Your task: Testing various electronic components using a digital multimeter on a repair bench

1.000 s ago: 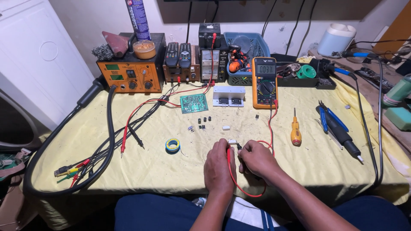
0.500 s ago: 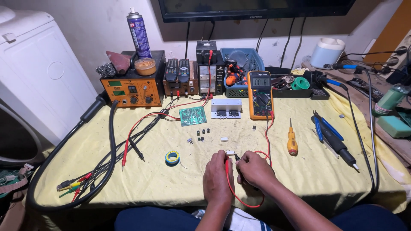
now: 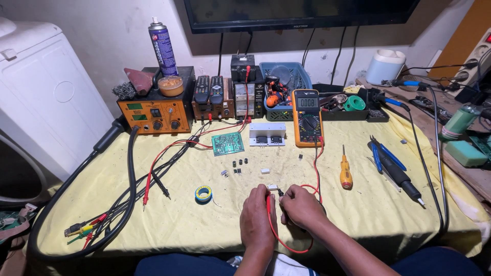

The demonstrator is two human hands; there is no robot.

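Still, both hands [image 3: 279, 212] pinch red probe lead [image 3: 272, 225]; view nearer.

Dark monitor [image 3: 302, 10] on wall, top centre. Purple labelled spray can [image 3: 162, 46] atop orange station. Yellow multimeter [image 3: 308, 117] display grey, mid-table.

a small white component [image 3: 272, 187] lies on the yellow cloth, red probe lead [image 3: 269, 214] touching.
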